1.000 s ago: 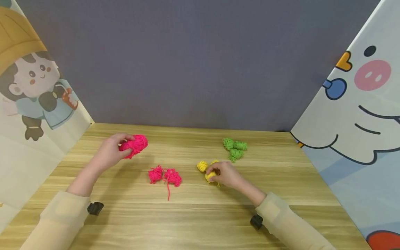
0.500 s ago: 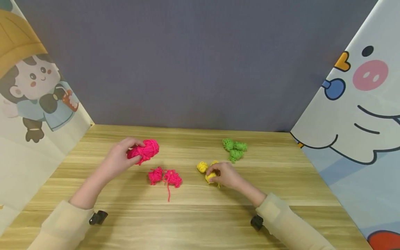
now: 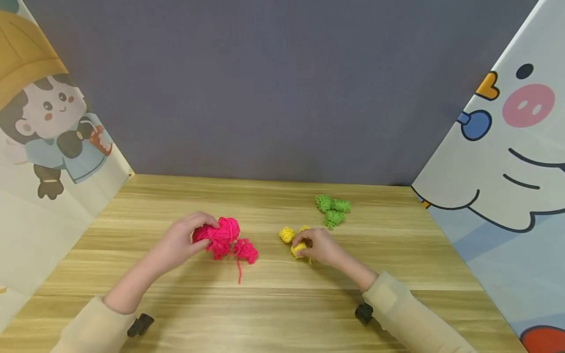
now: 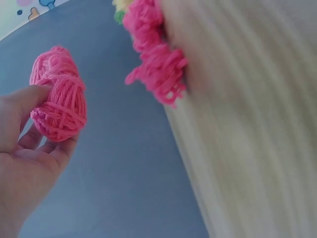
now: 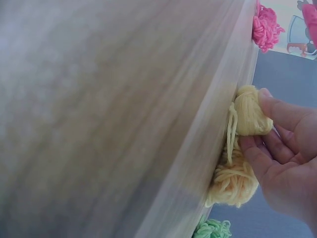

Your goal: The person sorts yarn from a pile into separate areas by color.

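In the head view my left hand [image 3: 181, 242] grips a large pink yarn ball [image 3: 228, 228] between thumb and fingers. The left wrist view shows this pink yarn ball [image 4: 59, 99] held off the table. Below it and to its right, two small pink yarn bundles [image 3: 245, 251] lie on the wood, one partly covered by the held ball and one trailing a loose strand. My right hand [image 3: 321, 246] pinches a yellow yarn ball [image 5: 251, 113] at table level. Beside that hand lie another yellow yarn ball [image 3: 287, 235] and a third, mostly hidden behind the fingers.
Several green yarn bundles [image 3: 334, 218] cluster at the back right of the wooden table [image 3: 220, 314]. A grey panel [image 3: 265, 98] rises along the back edge. Panels printed with cartoons [image 3: 529, 162] flank both sides.
My left hand has carried the large pink yarn ball right and nearer, from the back left to over the small pink bundles. The right hand stays on the yellow yarn ball.
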`<state>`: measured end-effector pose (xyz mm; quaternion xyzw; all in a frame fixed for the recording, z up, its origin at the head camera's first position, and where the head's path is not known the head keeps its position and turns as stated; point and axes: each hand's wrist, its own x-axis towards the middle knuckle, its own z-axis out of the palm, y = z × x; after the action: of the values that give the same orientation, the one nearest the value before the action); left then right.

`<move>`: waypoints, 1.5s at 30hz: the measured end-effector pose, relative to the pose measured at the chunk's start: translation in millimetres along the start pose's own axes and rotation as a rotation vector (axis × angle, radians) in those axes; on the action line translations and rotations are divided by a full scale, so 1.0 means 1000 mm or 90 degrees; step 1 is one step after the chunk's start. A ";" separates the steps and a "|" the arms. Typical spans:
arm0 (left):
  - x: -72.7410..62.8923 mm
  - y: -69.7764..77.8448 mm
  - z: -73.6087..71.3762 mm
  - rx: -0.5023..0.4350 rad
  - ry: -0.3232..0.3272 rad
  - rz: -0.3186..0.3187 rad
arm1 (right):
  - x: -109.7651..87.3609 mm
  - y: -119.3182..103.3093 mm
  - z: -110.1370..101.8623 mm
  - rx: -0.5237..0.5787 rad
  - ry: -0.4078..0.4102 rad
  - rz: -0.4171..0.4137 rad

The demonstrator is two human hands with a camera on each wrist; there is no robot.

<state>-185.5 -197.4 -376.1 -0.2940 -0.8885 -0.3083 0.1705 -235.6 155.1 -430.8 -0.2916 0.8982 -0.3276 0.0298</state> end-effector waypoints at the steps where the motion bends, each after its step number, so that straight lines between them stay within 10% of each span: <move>1: -0.002 0.000 0.002 -0.005 -0.006 0.002 | 0.000 0.000 0.000 0.002 -0.001 0.000; 28: -0.021 -0.005 0.040 -0.001 -0.159 0.125 | 0.000 0.000 0.000 0.015 -0.010 0.006; 45: -0.020 -0.011 0.044 0.022 -0.191 0.099 | 0.000 -0.002 0.002 0.026 -0.015 0.008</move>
<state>-182.5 -184.7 -423.5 -0.4015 -0.8838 -0.2313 0.0647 -234.1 152.8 -430.7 -0.2893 0.8926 -0.3424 0.0487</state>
